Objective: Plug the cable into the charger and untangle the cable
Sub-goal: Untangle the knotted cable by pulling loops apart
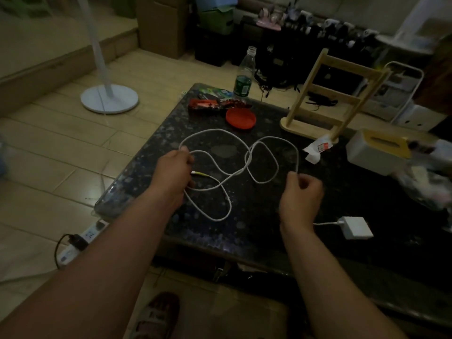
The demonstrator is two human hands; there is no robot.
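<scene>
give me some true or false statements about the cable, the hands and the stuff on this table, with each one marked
1. The white cable lies in crossing loops on the dark table. True.
2. The right hand rests flat on the charger. False: it pinches the cable, and the charger lies apart from it.
3. The red lid sits beyond the cable loops. True.
4. The plastic bottle lies on its side. False: it stands upright at the table's far edge.
5. The left hand is empty. False: it holds the cable.
</scene>
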